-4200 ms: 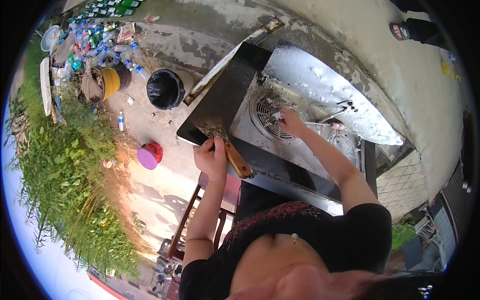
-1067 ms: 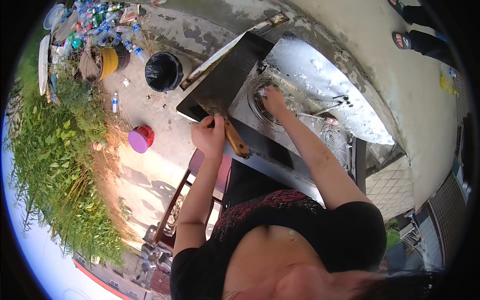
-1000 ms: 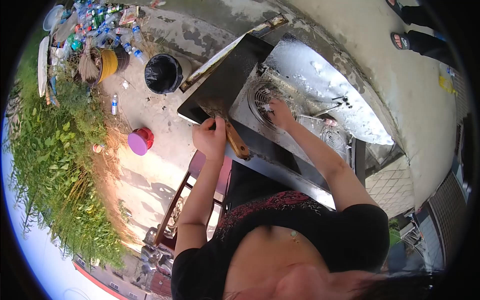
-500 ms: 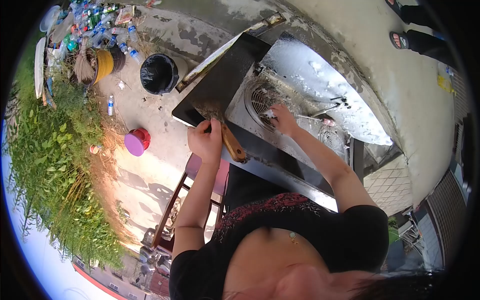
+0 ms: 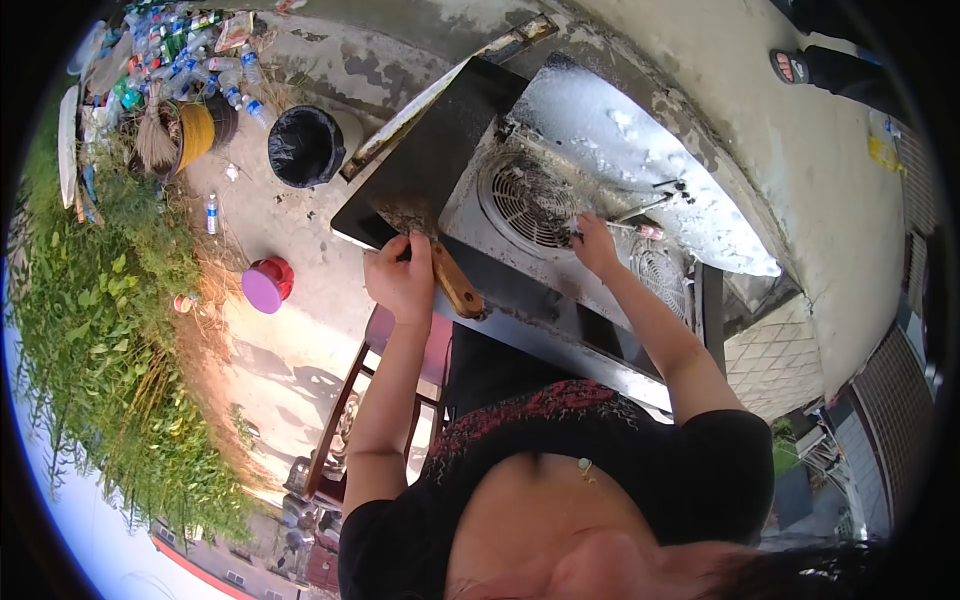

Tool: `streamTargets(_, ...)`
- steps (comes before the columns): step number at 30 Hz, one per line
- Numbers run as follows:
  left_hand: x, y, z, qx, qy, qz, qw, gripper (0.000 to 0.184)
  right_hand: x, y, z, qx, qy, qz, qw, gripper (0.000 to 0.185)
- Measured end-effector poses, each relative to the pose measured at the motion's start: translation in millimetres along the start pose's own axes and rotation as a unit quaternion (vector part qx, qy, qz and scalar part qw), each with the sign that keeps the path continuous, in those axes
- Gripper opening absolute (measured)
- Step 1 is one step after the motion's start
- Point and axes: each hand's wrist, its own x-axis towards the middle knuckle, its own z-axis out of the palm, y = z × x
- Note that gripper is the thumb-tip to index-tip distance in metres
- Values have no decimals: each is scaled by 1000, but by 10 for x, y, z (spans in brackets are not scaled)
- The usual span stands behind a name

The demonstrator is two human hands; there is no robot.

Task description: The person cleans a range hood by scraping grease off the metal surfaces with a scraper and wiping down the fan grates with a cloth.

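A large range hood lies tilted in front of me, its dusty metal face (image 5: 470,205) holding round fan grilles. My right hand (image 5: 597,246) is at the right rim of the nearer fan grille (image 5: 530,203), fingers closed on a small white crumpled wad (image 5: 574,224), perhaps tissue. My left hand (image 5: 400,277) is closed at the hood's black panel (image 5: 440,140), pinching a flat tool beside its wooden handle (image 5: 456,283). Dark dirt (image 5: 405,217) lies heaped above those fingertips; the tool's blade is mostly hidden, so its exact kind is unclear.
A second grille (image 5: 660,280) sits farther right on the hood. To the left stand a black-lined bucket (image 5: 306,147), a red stool with a purple top (image 5: 266,285) and a heap of plastic bottles (image 5: 190,65). A person's sandalled foot (image 5: 788,67) shows at upper right.
My right hand has moved right with the white wad, from over the nearer grille to its right rim. My left hand keeps its hold; the whole view has shifted slightly.
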Motion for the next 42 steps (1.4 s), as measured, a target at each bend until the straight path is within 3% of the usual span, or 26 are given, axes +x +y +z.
streamTargets(2, -4, -7, 2, 4, 0, -1, 1000, 21, 194, 253, 116, -16, -17, 52, 998, 25)
streamTargets(5, 36, -11, 27, -1, -1, 9, 1000, 21, 404, -282, -29, -5, -19, 71, 997, 29)
streamTargets(6, 41, -17, 27, -3, -7, 9, 1000, 21, 377, -464, -33, 59, -20, 34, 997, 30)
streamTargets(8, -35, -52, -36, 9, -30, -4, 1000, 22, 251, -641, 73, 40, 9, -53, 998, 29)
streamTargets(11, 15, 4, -9, 12, -31, -17, 999, 22, 218, -156, 227, 31, 59, 10, 998, 29)
streamTargets(14, 9, 6, -1, 0, -11, -8, 1000, 22, 347, -25, 88, -10, -25, 111, 994, 28)
streamTargets(16, 8, 2, 0, -11, -7, -5, 1000, 22, 263, -292, 27, 37, 32, 71, 996, 24)
streamTargets(18, -4, 33, -8, 5, 6, -8, 1000, 21, 74, -456, 61, 83, 30, -71, 994, 22)
streamTargets(20, -7, 39, -21, 11, 0, -8, 1000, 21, -34, -274, 45, 48, 70, -5, 996, 19)
streamTargets(21, 4, 29, -23, 8, -8, -5, 1000, 21, 21, -8, 72, 22, 34, 19, 999, 18)
streamTargets(24, 4, 14, -17, 2, 2, 9, 1000, 21, 223, -86, -65, -34, -15, 79, 996, 16)
streamTargets(28, -9, 61, -19, 5, 17, -2, 1000, 20, 257, -675, 86, 74, 51, -67, 994, 21)
streamTargets(31, -1, -21, 13, 2, -15, -22, 1000, 21, 69, -307, 153, 24, 59, 54, 997, 22)
streamTargets(34, 9, -38, 18, 1, -44, -54, 998, 22, 151, 220, 84, -78, -8, 138, 987, 22)
streamTargets(37, 17, -10, 11, -10, -18, -24, 999, 28, 380, -145, -82, -88, -40, 136, 986, 24)
streamTargets(39, 16, -24, 8, 1, -39, -34, 999, 24, 492, -603, -109, 9, -18, 97, 995, 26)
streamTargets(42, 17, -19, -5, -8, -37, -33, 999, 22, 576, -693, 236, 78, -8, 82, 994, 35)
